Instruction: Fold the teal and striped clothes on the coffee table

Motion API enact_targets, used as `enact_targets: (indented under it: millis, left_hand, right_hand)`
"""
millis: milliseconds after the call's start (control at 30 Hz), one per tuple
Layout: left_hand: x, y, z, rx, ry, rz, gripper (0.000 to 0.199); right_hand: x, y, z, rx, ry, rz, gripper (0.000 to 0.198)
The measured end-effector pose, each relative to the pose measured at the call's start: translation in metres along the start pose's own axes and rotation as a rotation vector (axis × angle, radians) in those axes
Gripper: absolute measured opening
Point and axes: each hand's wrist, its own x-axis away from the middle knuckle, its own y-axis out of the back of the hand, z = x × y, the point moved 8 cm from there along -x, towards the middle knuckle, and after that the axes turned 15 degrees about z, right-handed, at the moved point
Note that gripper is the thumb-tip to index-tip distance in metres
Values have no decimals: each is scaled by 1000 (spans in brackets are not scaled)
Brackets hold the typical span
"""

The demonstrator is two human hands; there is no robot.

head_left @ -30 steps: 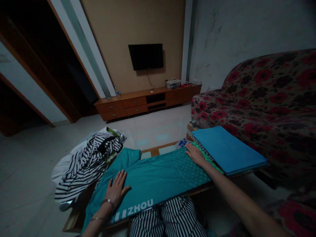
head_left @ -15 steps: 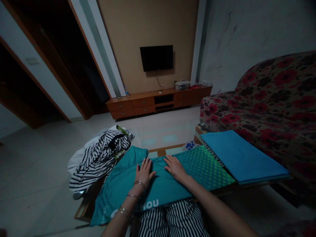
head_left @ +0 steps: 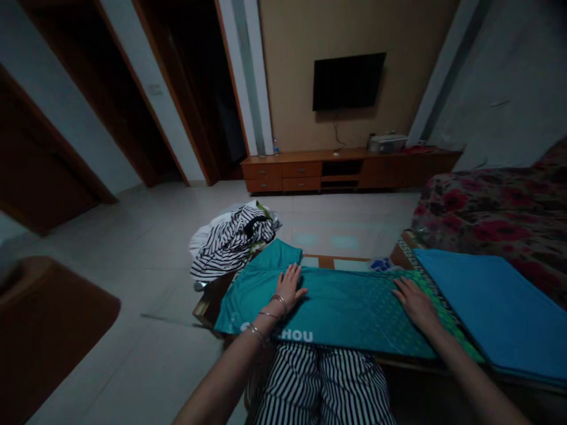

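Observation:
A teal shirt (head_left: 345, 313) lies flat on the low table (head_left: 326, 261), with white letters along its near edge and a green pattern toward its right end. My left hand (head_left: 289, 289), bracelets on its wrist, rests on the shirt with fingers stretched out, close to the sleeve part. Farther right, my right hand (head_left: 415, 302) lies flat over the green-patterned end, fingers extended. Neither hand grips anything. Beside that end is a flat, folded blue cloth (head_left: 496, 301).
A heap of black-and-white striped and white clothes (head_left: 230, 245) sits beyond the table's left end. A flowered sofa (head_left: 478, 206) stands at the right. Ahead are a wooden TV cabinet (head_left: 305, 171) and a wall television (head_left: 349, 81). A brown object (head_left: 62, 319) juts in from the left.
My right hand has slid right along the shirt to its green-patterned end, while my left hand stays near the sleeve. The camera view has turned left.

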Motion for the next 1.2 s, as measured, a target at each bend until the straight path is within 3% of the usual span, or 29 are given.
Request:
enact_targets:
  millis: [100,200,267,333,467,567,767,900,1033,1133,1200]
  left_hand:
    - [43,28,36,38,135,-182,59]
    - [108,54,100,18,550,-332,50]
    - [148,57,142,33,889,-317,54]
    - [166,51,160,-3,1001,-240,57]
    - [164,37,147,-143,894,-162,42]
    - [161,31,135,-124,810,-148,41]
    - [177,31,161,42,938,-79,47]
    - [187,33,172,23,888,-140,47]
    - [195,52,172,-112,796,-362,46]
    - [182,70,156,-204,716,-493,42]
    - [157,75,136,-214,597,-488,40]
  right_hand:
    - [28,-5,-27,10,36,-75,59]
    - [64,-5,-38,2,54,-114,58]
    - [83,-3,-37,4,55,-122,58]
    - [92,0,-32,17,56,-115,58]
    - [93,5,-25,34,28,-98,57]
    - [91,11,-22,28,14,-100,55]
    - [92,19,-16,1,-19,-77,51]
    - [93,24,-19,-4,-65,-87,48]
    - [89,31,-15,-29,-76,-104,46]
    - [71,40,12,-77,-1,-149,47]
    - [48,45,46,-136,88,-145,48]
